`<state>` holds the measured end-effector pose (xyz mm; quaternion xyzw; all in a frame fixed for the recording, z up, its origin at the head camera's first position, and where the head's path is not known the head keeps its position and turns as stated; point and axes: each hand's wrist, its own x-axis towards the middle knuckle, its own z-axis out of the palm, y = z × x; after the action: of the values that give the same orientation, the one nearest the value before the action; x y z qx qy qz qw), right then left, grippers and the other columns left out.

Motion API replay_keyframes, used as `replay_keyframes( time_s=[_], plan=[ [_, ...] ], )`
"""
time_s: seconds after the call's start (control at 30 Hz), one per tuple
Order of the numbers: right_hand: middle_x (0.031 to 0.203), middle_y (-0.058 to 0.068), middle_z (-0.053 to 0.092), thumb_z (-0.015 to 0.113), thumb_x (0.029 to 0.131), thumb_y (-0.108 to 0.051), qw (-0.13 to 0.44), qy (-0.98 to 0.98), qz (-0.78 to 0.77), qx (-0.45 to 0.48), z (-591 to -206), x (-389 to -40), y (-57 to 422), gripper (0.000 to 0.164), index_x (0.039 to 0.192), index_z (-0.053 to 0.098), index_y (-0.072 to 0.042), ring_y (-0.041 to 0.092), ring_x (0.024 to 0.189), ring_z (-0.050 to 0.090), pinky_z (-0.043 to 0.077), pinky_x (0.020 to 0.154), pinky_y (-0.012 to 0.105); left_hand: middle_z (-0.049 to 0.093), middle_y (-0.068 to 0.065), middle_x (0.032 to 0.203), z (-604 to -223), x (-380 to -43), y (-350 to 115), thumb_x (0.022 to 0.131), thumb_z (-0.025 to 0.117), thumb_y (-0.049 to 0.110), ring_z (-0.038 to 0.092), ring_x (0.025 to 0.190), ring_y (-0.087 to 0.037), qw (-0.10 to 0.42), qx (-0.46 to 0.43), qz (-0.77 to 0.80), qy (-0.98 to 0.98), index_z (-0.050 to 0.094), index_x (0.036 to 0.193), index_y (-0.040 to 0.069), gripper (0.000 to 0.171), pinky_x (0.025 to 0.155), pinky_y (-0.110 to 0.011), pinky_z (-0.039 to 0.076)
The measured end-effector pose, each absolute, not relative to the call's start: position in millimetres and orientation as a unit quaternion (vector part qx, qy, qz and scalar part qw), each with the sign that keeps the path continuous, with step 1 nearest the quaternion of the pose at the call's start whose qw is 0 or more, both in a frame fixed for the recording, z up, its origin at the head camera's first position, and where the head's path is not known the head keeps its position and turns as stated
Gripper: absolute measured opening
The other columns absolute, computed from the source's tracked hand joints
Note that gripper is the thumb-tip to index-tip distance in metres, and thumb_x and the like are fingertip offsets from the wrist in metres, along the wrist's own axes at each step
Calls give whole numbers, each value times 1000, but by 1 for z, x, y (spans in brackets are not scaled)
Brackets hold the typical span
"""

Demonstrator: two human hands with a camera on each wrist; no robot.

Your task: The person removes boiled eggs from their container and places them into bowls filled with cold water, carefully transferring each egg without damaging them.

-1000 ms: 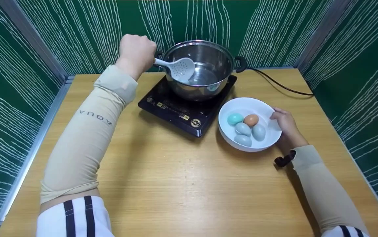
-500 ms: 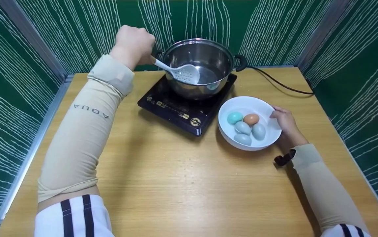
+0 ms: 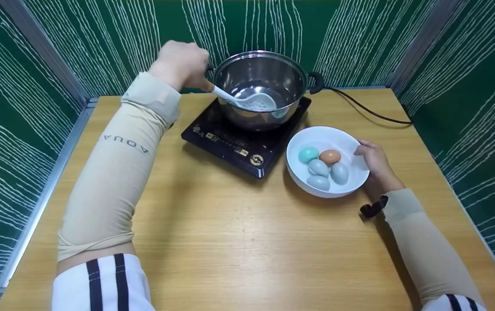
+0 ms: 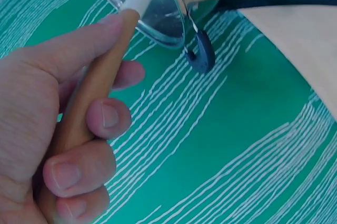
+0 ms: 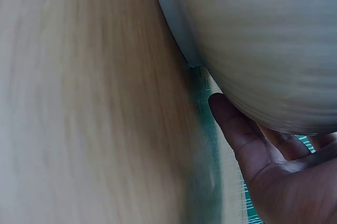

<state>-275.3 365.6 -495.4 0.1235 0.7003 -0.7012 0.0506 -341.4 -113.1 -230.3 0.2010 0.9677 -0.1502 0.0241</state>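
Note:
My left hand (image 3: pixel 182 62) grips the wooden handle of a white perforated skimmer (image 3: pixel 258 103), over the pot's left rim. In the left wrist view, fingers and thumb curl round that handle (image 4: pixel 92 98). The skimmer's head is low inside a shiny steel pot (image 3: pixel 251 121), tilted, near its front wall; I see no egg on it. To the right, my right hand (image 3: pixel 376 162) holds a white bowl (image 3: pixel 351 183) by its rim, thumb over the edge and fingers under the outside wall. Several eggs lie in the bowl: a turquoise egg (image 3: pixel 308 154), a brown egg (image 3: pixel 330 157) and pale blue ones.
Under the pot is a black induction cooker (image 3: pixel 225 151), just left of the bowl. The pot's black handle (image 3: pixel 316 83) sticks out rightward. A black cable (image 3: pixel 368 110) runs along the back right of the wooden table (image 3: pixel 238 242). Green walls (image 3: pixel 359 43) enclose the back and sides.
The skimmer's head has moved lower and rightward inside the pot. My left hand first rose a little, then came down and to the right. My right hand and the bowl have stayed put.

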Motion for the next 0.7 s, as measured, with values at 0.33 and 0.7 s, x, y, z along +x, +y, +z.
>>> replay_keyframes(
  time_s=[0.33, 0.7],
  plan=[
    [177, 13, 32, 45, 102, -1, 75, 703, -693, 143, -492, -278, 365, 67, 168, 36, -3, 12, 146, 48, 48, 104, 14, 65, -8, 105, -239, -346, -114, 100, 75, 51, 58, 92, -26, 80, 185, -57, 978, 70, 120, 4, 51, 85, -46, 55],
    [180, 12, 21, 43, 103, -5, 96, 739, -652, 141, -491, -280, 366, 70, 171, 26, -5, 24, 165, 27, 31, 130, 29, 68, 1, 87, -252, -349, -116, 100, 75, 53, 55, 74, -16, 177, 114, 83, 974, 76, 111, 14, 40, 64, -30, 43]
  ],
)
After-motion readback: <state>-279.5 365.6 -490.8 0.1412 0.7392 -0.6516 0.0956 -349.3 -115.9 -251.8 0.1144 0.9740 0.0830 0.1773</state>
